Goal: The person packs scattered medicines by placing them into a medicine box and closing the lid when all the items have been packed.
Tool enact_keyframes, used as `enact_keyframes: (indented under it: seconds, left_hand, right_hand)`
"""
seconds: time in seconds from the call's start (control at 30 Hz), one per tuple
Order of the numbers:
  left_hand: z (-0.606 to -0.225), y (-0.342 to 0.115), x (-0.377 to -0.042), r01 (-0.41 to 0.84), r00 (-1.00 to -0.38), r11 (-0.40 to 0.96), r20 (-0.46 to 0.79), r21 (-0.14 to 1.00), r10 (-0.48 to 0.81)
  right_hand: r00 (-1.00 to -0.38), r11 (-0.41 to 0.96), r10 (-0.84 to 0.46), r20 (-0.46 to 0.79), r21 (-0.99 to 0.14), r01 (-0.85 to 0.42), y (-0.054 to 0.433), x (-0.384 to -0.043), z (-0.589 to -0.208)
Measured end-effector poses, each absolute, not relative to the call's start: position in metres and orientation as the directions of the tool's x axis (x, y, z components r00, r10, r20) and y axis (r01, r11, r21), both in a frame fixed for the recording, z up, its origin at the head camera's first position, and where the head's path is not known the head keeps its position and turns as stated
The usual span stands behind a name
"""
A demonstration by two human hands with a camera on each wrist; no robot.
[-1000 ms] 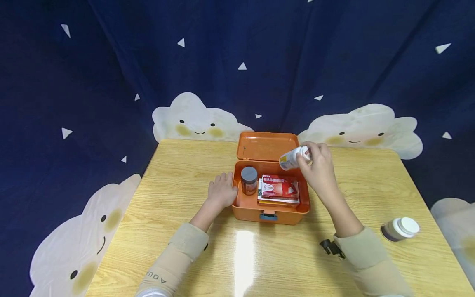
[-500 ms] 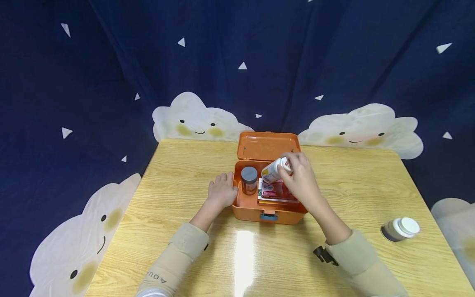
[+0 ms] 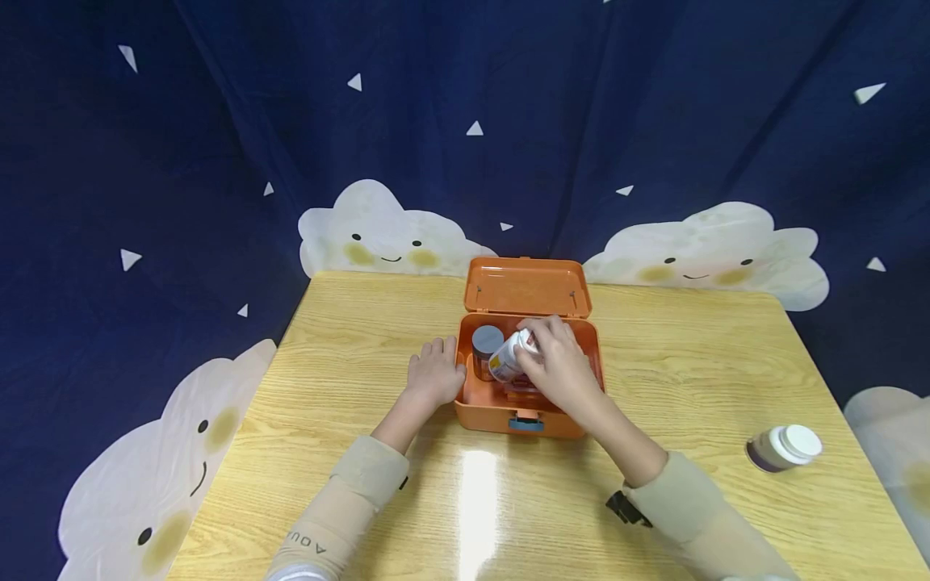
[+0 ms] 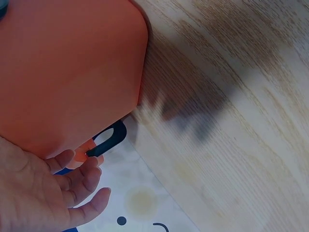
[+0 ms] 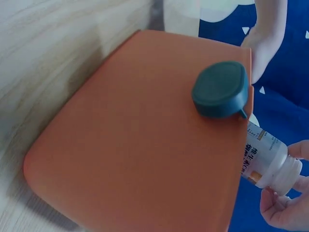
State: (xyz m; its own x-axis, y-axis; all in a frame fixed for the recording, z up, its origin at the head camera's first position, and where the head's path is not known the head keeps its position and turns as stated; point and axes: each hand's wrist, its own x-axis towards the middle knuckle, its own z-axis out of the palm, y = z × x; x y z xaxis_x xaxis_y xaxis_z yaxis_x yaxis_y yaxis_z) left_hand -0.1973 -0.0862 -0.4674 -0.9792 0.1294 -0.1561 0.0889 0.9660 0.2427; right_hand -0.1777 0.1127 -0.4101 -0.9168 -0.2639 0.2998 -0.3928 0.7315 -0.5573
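Observation:
An orange medicine box (image 3: 483, 416) stands with its lid (image 3: 526, 284) raised. My left hand (image 3: 434, 373) holds the box's left rim. Its thumb hooks over the edge, and in the left wrist view the loosely bent fingers (image 4: 89, 181) lie outside, beside the dark handle clip (image 4: 116, 137). My right hand (image 3: 563, 371) pinches a white pill bottle (image 5: 263, 157) at its cap end, tilted with its base down inside the box. A brown jar with a grey lid (image 3: 488, 340) stands at the left inside, partly behind the bottle. Medicine packets below are mostly covered by my right hand.
Another pill bottle with a white cap (image 3: 783, 448) stands on the wooden table (image 3: 349, 339) at the right. A blue-grey latch (image 3: 526, 424) is on the box's front. Behind the table hangs a dark blue curtain (image 3: 407, 121) with white clouds.
My right hand has carried the white pill bottle left and lower, from over the box's right side to beside the grey-lidded jar. My left hand has stayed at the rim.

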Motion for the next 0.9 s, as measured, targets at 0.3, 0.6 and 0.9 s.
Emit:
enact_keyframes:
  seconds: [0.3, 0.6, 0.9]
  left_hand:
    - [-0.467, -0.085, -0.198, 0.082, -0.979, 0.965, -0.161, 0.249, 0.125]
    - [-0.465, -0.086, -0.197, 0.085, -0.978, 0.968, -0.165, 0.234, 0.126]
    - [-0.467, -0.086, -0.197, 0.093, -0.977, 0.971, -0.166, 0.221, 0.132]
  right_hand:
    - [-0.895, 0.736, -0.349, 0.276, -0.511, -0.444, 0.101, -0.178, -0.421]
    - [-0.872, 0.752, -0.430, 0.233, -0.442, -0.489, 0.089, -0.180, -0.436]
    - [-0.856, 0.769, -0.469, 0.219, -0.375, -0.517, 0.079, -0.182, -0.449]
